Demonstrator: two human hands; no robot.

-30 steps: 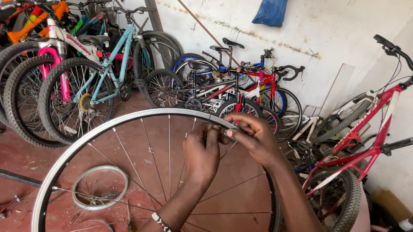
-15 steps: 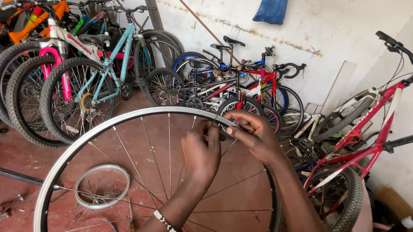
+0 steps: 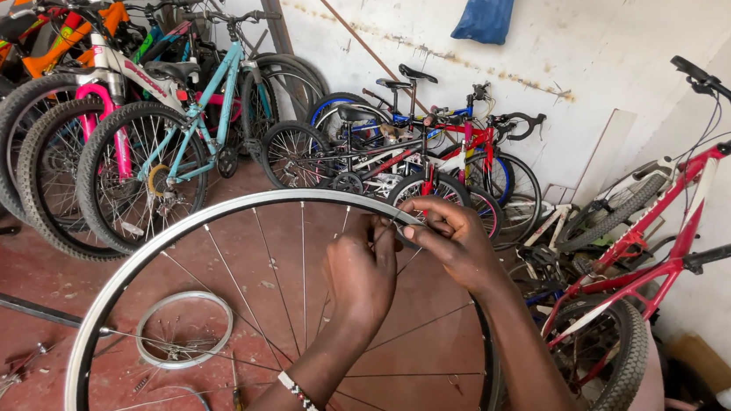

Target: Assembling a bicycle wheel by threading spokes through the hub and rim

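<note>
1. Bare wheel rim (image 3: 125,286), silver outside and black inside, no tyre, stands upright in front of the person, filling the lower middle of the head view. The floor (image 3: 14,289) is red-brown.
2. Left hand (image 3: 361,276) is raised inside the rim, fingers drawn together at the top arc. They appear to pinch a spoke (image 3: 302,270) end or nipple, but the piece itself is too small to tell.
3. Right hand (image 3: 455,240) lies over the rim's top from outside, fingers curled narrow and touching the rim just beside the left fingertips. Whatever it pinches is hidden.
4. Progress, as judged: many spokes already run from the rim towards the lower centre; the hub is out of frame. Spacing looks uneven, with wider gaps on the left arc and lower right, so lacing seems partly done.
5. Tension and trueness cannot be read from this view.
6. A smaller bare rim (image 3: 183,329) lies flat on the floor, seen through the spokes; loose metal bits lie near it.
7. Surroundings: bicycles (image 3: 170,127) parked along the white wall (image 3: 591,49); a red bicycle (image 3: 681,224) stands at right.
</note>
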